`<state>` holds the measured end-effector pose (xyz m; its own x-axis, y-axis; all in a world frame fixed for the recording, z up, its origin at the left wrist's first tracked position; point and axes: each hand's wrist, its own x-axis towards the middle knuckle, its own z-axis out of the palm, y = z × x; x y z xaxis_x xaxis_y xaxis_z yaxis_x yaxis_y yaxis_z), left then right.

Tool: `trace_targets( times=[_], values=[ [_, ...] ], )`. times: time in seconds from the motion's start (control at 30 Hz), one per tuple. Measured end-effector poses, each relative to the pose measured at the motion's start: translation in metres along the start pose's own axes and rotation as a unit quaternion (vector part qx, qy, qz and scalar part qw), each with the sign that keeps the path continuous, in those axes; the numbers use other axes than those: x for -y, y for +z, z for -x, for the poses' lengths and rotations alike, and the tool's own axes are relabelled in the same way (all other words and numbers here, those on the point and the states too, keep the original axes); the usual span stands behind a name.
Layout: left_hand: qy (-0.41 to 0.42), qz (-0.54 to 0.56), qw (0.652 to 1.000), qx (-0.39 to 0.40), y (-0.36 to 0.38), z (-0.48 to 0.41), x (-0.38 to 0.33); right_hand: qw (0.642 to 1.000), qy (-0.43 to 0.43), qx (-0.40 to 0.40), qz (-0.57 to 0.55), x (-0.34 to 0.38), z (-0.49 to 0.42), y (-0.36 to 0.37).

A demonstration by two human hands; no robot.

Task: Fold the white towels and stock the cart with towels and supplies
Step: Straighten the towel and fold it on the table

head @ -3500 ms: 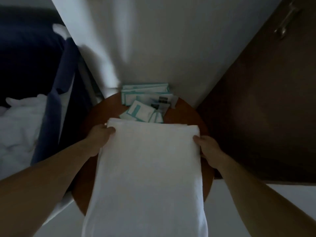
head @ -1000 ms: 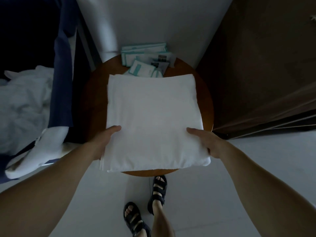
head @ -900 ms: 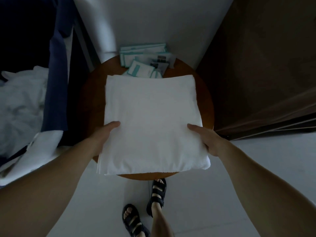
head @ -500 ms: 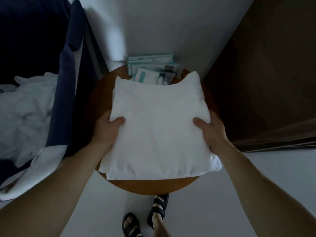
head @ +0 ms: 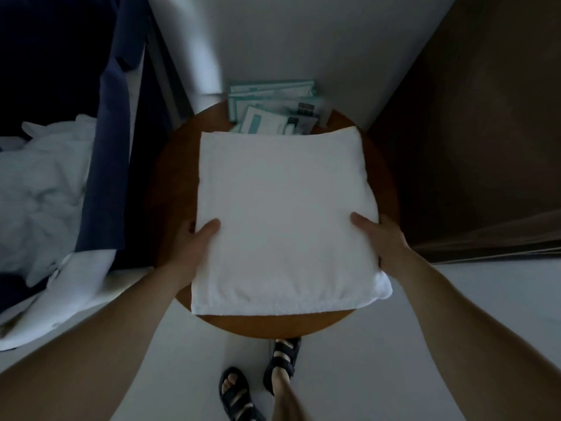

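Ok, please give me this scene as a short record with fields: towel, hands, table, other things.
towel: white, folded square, over the table
left hand: grips the towel's left edge, thumb on top
right hand: grips the right edge, thumb on top
table: round, wooden
packets: teal and white, at the table's far edge
linen: crumpled white pile at left

Packets [head: 274, 115] and wall [head: 273, 41] block the table's [head: 170, 183] far side; bare wood flanks the towel [head: 282, 220].
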<state>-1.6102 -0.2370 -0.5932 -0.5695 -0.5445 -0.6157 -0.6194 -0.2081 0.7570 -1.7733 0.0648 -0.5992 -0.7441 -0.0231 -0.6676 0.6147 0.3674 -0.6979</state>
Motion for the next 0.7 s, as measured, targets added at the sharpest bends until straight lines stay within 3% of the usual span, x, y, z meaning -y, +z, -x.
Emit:
trace_targets(
  times=[0.17, 0.3, 0.47, 0.57, 0.7],
  values=[
    [-0.017, -0.018, 1.000, 0.008, -0.006, 0.009, 0.010, 0.996, 0.014, -0.019, 0.091, -0.006, 0.019, -0.009],
    [-0.052, -0.053, 0.996, 0.043, -0.009, 0.020, 0.019, 0.987, 0.058, 0.025, 0.149, -0.022, 0.028, -0.014],
    [0.006, -0.106, 0.994, 0.033, -0.007, 0.018, 0.012, 0.987, 0.042, 0.041, 0.148, -0.012, 0.030, -0.010],
    [0.012, -0.133, 0.991, 0.005, -0.005, 0.017, 0.020, 0.994, 0.020, 0.013, 0.110, -0.009, 0.034, -0.006],
    [-0.009, -0.158, 0.987, -0.020, -0.003, 0.016, 0.036, 0.965, -0.001, -0.070, 0.253, -0.031, 0.040, 0.005]
  ],
)
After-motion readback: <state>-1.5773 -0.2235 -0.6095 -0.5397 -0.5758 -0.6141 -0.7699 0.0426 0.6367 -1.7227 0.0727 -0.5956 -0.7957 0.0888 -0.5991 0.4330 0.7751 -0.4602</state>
